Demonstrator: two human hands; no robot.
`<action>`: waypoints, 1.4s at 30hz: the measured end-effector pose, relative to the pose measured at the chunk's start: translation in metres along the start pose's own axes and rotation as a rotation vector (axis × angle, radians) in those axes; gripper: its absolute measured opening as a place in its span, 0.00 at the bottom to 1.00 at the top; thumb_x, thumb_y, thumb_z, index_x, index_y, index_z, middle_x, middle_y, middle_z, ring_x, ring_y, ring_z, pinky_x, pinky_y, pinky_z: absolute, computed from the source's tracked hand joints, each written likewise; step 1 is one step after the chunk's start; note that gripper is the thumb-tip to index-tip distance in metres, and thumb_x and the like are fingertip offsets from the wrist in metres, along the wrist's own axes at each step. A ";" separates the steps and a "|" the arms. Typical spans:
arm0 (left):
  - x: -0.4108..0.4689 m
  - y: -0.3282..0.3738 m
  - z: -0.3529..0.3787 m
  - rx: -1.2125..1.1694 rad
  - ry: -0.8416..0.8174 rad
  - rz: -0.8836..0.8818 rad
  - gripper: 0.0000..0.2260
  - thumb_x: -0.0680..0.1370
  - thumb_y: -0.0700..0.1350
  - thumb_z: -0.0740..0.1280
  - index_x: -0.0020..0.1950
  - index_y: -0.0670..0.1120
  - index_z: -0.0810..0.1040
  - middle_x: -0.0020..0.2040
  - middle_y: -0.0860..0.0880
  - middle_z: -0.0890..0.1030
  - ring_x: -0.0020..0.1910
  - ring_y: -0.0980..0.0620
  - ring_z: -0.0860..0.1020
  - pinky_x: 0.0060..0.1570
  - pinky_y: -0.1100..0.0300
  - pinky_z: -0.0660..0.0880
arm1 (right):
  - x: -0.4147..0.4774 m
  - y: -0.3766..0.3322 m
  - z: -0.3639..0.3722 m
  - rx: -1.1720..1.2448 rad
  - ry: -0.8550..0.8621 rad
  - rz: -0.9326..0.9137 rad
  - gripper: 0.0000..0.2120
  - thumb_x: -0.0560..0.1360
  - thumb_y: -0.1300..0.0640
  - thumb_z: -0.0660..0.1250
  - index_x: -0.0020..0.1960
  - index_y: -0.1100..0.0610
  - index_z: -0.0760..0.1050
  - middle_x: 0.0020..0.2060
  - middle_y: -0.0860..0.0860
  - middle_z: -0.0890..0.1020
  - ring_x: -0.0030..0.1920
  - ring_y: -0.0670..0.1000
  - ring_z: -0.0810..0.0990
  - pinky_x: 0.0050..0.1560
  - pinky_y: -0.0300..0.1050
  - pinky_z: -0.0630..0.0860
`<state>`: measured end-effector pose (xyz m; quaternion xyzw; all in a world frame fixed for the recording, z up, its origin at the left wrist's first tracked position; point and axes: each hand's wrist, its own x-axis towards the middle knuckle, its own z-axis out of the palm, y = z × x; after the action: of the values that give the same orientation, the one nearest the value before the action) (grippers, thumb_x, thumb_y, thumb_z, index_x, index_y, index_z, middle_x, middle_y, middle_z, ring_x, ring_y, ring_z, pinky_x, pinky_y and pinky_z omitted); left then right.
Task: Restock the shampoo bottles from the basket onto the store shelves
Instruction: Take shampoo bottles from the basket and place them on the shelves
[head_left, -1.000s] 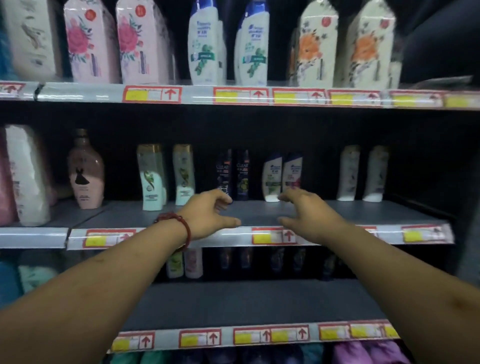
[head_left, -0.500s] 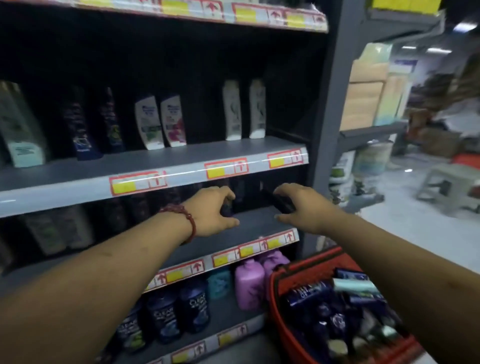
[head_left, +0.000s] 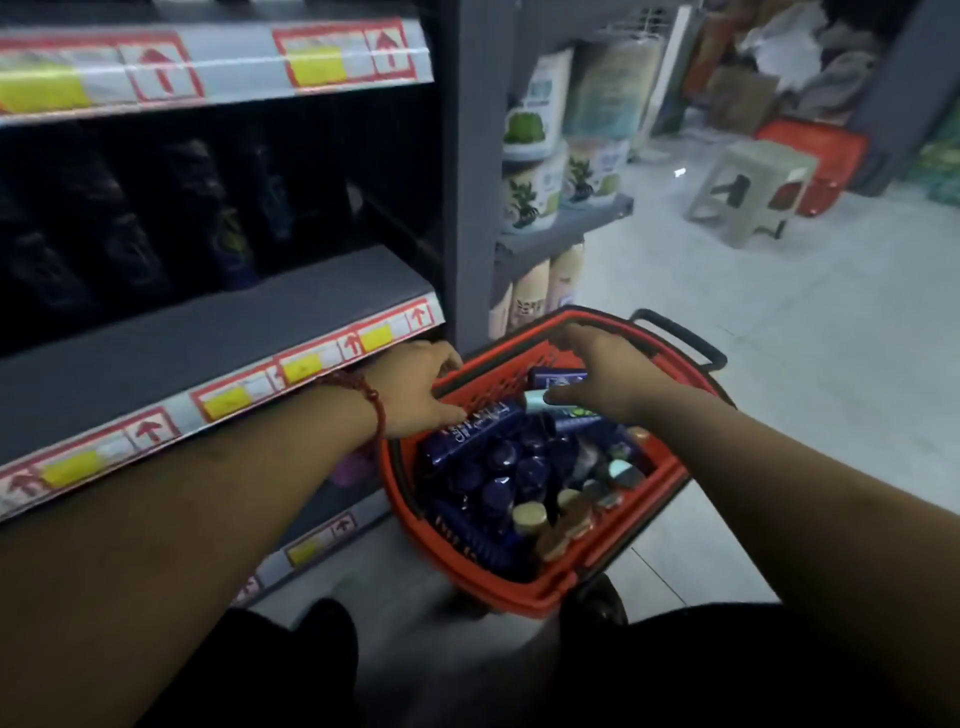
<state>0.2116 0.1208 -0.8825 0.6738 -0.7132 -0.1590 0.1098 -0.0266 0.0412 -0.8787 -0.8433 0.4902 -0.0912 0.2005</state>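
Now we lean over the red basket (head_left: 670, 486), which stands on the pale floor (head_left: 779, 364) just right of the grey shelves (head_left: 208, 322). Inside it the shampoo bottles (head_left: 498, 467) are packed close together, most of them dark blue with round caps up, a few with brown or light caps at the near right side. Our left hand (head_left: 421, 389), with a red bracelet (head_left: 378, 413) on the wrist, hovers over the left rim of the basket; its fingers are spread and relaxed and hold nothing, the thumb close to a lying blue bottle (head_left: 483, 421). Our right hand (head_left: 608, 379) is over the far part of the basket, fingers loosely bent above a second blue bottle (head_left: 558, 375); it grasps nothing that we can see, and we cannot tell if it touches that bottle. On the shelves at left, dark bottles (head_left: 234, 228) stand in a row in shadow. Far right on the floor are a pale plastic stool (head_left: 748, 187) and a second basket (head_left: 826, 156), also red.
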 end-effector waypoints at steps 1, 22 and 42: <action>0.005 0.002 0.015 -0.010 -0.012 0.001 0.27 0.71 0.53 0.76 0.66 0.47 0.74 0.61 0.47 0.78 0.59 0.48 0.76 0.59 0.59 0.72 | -0.003 0.013 0.005 0.001 -0.006 0.034 0.33 0.70 0.53 0.79 0.71 0.58 0.71 0.67 0.56 0.76 0.67 0.57 0.75 0.65 0.51 0.72; 0.089 -0.039 0.141 0.269 -0.342 -0.210 0.24 0.73 0.51 0.72 0.64 0.43 0.72 0.61 0.43 0.77 0.56 0.44 0.78 0.57 0.54 0.76 | 0.044 0.108 0.090 -0.277 -0.282 0.109 0.36 0.72 0.50 0.74 0.75 0.54 0.64 0.67 0.54 0.72 0.65 0.58 0.73 0.65 0.55 0.73; 0.078 -0.045 0.136 -0.501 -0.351 -0.358 0.15 0.75 0.40 0.74 0.56 0.41 0.73 0.42 0.41 0.80 0.36 0.47 0.81 0.36 0.52 0.83 | 0.053 0.116 0.096 -0.690 -0.291 0.059 0.31 0.74 0.45 0.70 0.75 0.49 0.66 0.68 0.52 0.70 0.67 0.59 0.70 0.67 0.60 0.68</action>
<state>0.1976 0.0521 -1.0300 0.7027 -0.5306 -0.4591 0.1178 -0.0580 -0.0311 -1.0169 -0.8509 0.4825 0.2061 -0.0255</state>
